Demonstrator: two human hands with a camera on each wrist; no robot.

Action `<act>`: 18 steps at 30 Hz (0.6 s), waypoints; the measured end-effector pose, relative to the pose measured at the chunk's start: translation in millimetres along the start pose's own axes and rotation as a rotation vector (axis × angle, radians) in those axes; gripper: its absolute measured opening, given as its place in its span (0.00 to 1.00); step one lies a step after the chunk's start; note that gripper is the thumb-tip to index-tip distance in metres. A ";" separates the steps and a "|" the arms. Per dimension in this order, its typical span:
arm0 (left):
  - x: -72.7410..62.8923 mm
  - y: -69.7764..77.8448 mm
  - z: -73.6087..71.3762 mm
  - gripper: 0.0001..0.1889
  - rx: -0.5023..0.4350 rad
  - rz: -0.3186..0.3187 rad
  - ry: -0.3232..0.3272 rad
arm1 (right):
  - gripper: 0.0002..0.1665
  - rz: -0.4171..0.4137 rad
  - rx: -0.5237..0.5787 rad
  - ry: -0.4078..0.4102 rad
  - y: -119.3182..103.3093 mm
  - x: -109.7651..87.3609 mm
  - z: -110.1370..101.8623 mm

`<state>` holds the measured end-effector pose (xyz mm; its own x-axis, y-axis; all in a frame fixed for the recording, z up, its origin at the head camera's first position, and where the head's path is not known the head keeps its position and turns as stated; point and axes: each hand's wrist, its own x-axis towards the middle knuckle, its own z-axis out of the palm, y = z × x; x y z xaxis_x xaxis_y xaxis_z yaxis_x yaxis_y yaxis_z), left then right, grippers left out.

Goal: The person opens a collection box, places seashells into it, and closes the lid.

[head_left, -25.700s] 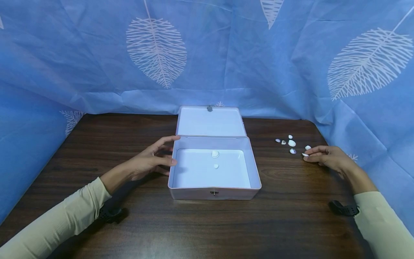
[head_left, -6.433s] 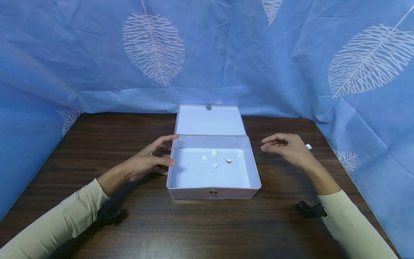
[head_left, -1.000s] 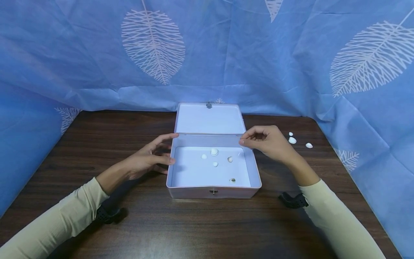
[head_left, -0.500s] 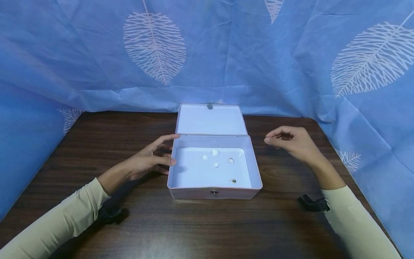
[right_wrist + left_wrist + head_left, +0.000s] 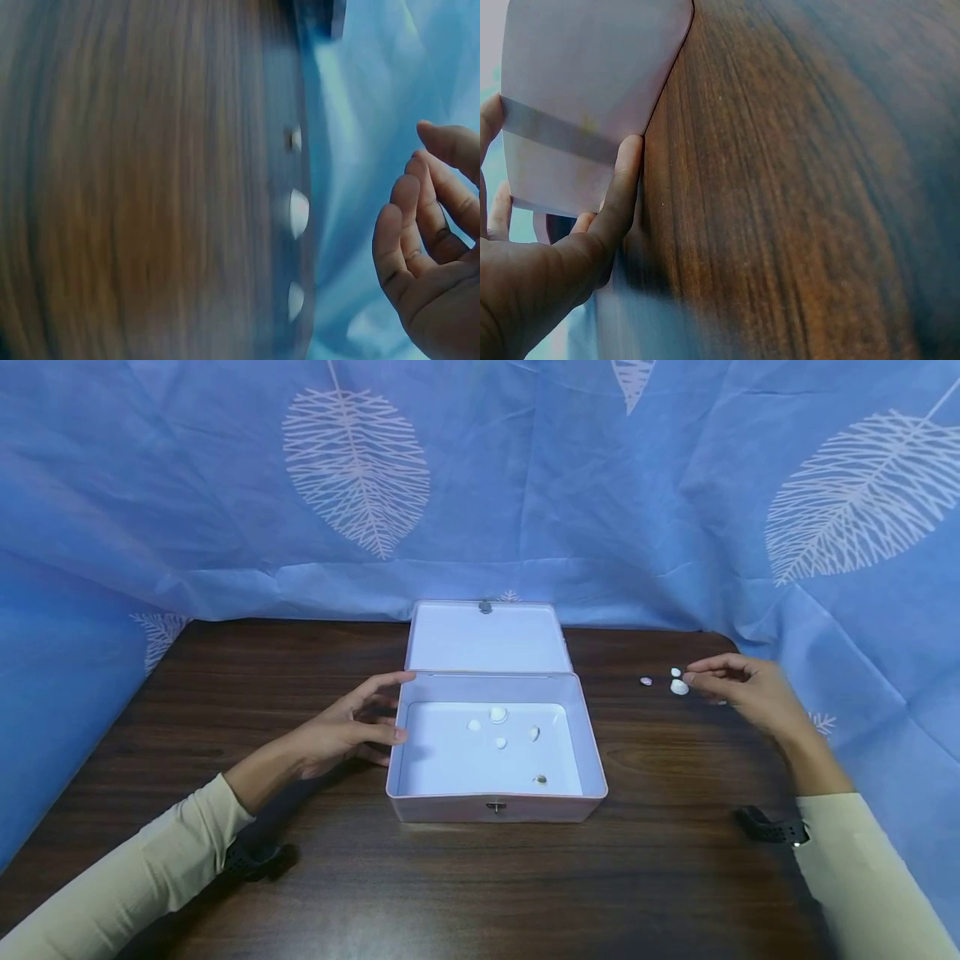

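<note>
A pale metal box (image 5: 495, 807) stands with its lid (image 5: 487, 639) raised. Several seashells lie in it, among them a large white seashell (image 5: 498, 714) and a small dark-marked one. My left hand (image 5: 348, 722) rests at the box's left side; its thumb touches the rim and the other fingers lie against the outer wall (image 5: 562, 127). At the table's right my right hand (image 5: 750, 689) hovers beside a white seashell (image 5: 679, 687) and a smaller seashell (image 5: 676, 672). In the right wrist view nothing shows between its loosely bent fingers (image 5: 388, 232). Another seashell is partly hidden beneath this hand.
A purplish seashell (image 5: 646, 681) lies on the dark wooden table (image 5: 480, 893), left of the white ones. A blue leaf-patterned curtain (image 5: 525, 485) hangs behind the table and along both sides. The box's latch (image 5: 496, 807) faces the front.
Over the last second my right hand has moved from above the box to the seashells at right. Compared with the oldest frame, more seashells lie inside and fewer outside. My left hand stays put.
</note>
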<state>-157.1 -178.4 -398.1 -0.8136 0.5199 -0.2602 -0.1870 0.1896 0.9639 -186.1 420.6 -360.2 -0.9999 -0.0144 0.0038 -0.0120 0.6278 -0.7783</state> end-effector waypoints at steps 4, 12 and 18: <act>-0.1 -0.6 0.0 0.49 -0.005 0.002 -0.001 | 0.07 0.036 -0.017 0.019 19.1 3.3 -13.5; 0.7 -0.6 0.0 0.50 -0.010 0.001 -0.004 | 0.09 0.126 -0.064 -0.047 51.7 8.4 -33.5; 1.1 -0.6 0.3 0.49 -0.007 -0.006 -0.003 | 0.15 0.202 -0.088 -0.098 64.8 14.4 -38.7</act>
<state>-157.7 -177.7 -399.0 -0.8107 0.5214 -0.2662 -0.1956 0.1873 0.9626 -201.7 491.2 -386.3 -0.9764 0.0460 -0.2108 0.1835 0.6912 -0.6990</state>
